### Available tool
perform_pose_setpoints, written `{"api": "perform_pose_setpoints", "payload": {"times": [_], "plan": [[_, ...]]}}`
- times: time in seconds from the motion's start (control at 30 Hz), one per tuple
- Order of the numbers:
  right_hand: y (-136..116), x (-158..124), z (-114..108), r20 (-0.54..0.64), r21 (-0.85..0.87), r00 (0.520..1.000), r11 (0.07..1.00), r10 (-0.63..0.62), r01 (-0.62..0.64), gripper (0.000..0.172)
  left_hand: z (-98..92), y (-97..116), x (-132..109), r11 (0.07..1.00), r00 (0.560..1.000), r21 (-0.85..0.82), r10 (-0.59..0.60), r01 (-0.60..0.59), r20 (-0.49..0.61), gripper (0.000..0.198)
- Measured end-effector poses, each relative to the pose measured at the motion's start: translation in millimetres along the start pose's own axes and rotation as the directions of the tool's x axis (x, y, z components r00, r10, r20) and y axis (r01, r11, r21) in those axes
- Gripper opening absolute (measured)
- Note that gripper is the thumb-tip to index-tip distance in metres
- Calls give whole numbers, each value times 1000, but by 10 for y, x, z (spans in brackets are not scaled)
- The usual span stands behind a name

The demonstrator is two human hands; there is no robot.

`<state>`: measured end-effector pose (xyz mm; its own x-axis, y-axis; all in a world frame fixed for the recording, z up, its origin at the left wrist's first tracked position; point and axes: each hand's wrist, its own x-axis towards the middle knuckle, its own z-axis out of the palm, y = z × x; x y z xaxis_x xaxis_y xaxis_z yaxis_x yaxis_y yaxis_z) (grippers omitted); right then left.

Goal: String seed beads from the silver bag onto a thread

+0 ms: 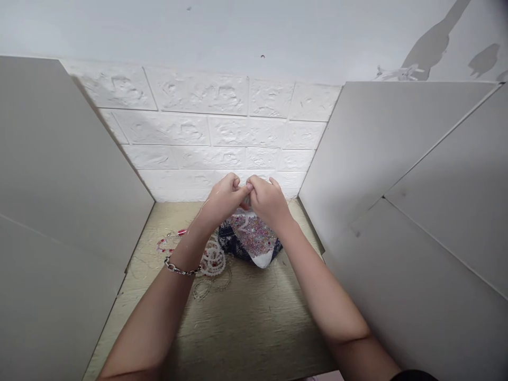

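My left hand (227,197) and my right hand (266,199) meet in front of the white brick wall, fingertips pinched close together. What lies between the fingers is too small and hidden to make out. A thin pale thread (197,216) runs along my left wrist. Just below the hands, a clear bag of small pink and multicoloured beads (257,233) rests on a dark blue patterned cloth (234,244). Partly behind my left forearm lies a pile of white beaded bracelets (214,259). Clear beaded loops (201,289) are nearer me.
A strand with red beads (164,244) and loose thin threads lie on the left of the wooden tabletop (246,317). Grey panels stand on the left (71,201) and right (357,159). The white brick-patterned wall (186,129) bounds the back.
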<state>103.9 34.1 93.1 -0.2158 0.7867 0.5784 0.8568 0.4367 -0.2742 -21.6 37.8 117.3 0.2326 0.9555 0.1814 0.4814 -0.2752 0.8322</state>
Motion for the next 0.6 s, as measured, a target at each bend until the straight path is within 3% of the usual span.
{"api": "perform_pose_setpoints", "payload": {"times": [0.07, 0.23, 0.33, 0.47, 0.6], "plan": [[-3, -8, -8, 0, -46, 1000, 999, -22, 22, 23, -38, 18, -10, 999, 1000, 47, 15, -15, 7, 29], [-52, -11, -59, -53, -76, 997, 996, -59, 55, 25, -137, 62, -61, 961, 987, 256, 131, -104, -93, 28], [-78, -8, -73, -63, -61, 997, 997, -53, 49, 25, -158, 83, -91, 953, 977, 271, 174, -136, -120, 27], [-81, -6, -62, -89, -35, 996, 999, -14, 11, 25, -153, 135, -122, 982, 975, 131, 156, -136, -157, 26], [-30, 3, -38, -47, -80, 998, 996, 30, -34, 27, -218, 219, -163, 965, 970, -164, 177, -204, -169, 27]]}}
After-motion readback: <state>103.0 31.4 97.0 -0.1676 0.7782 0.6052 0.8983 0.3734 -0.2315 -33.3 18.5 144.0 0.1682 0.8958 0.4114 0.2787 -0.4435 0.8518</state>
